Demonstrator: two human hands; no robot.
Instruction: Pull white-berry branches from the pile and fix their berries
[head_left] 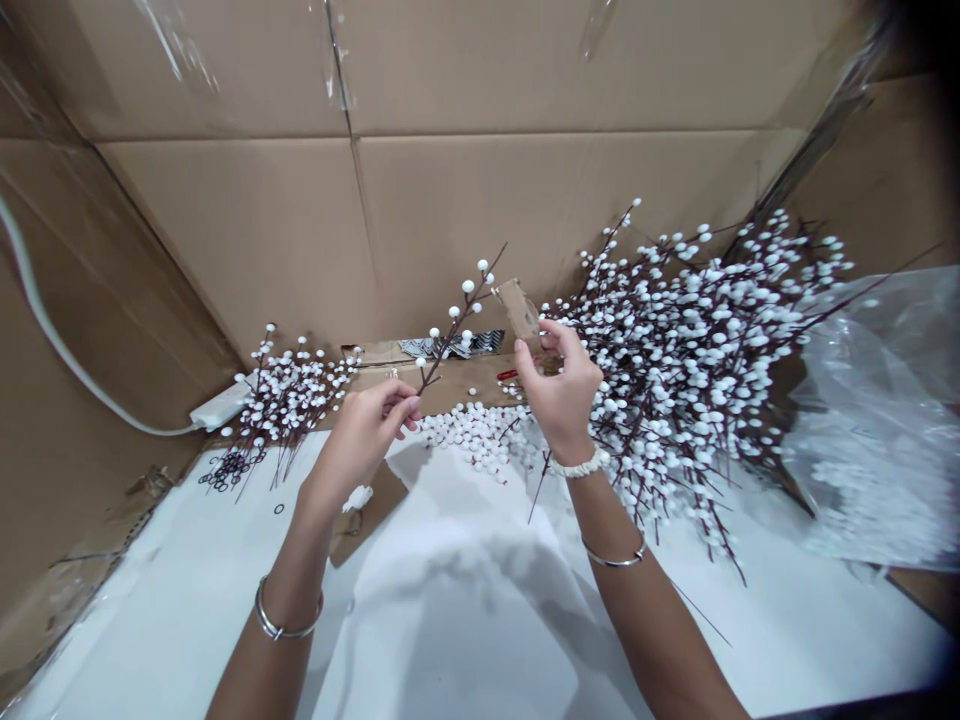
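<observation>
My left hand [367, 425] pinches the lower stem of a thin dark branch [456, 325] that carries a few white beads and rises up to the right. My right hand [559, 385] is closed, fingers curled, beside the branch's upper end and in front of a small brown cardboard piece [517, 305]; what it grips is hidden. A heap of loose white beads [480, 435] lies on the white sheet [187, 600] between and beyond my hands.
A big pile of beaded branches [697, 350] lies at the right. A smaller bundle [289, 395] lies at the left, with small dark rings [225, 470] near it. Clear plastic bag [877, 430] at far right. Cardboard walls [300, 220] surround the bench; a white cable [45, 330] runs at left.
</observation>
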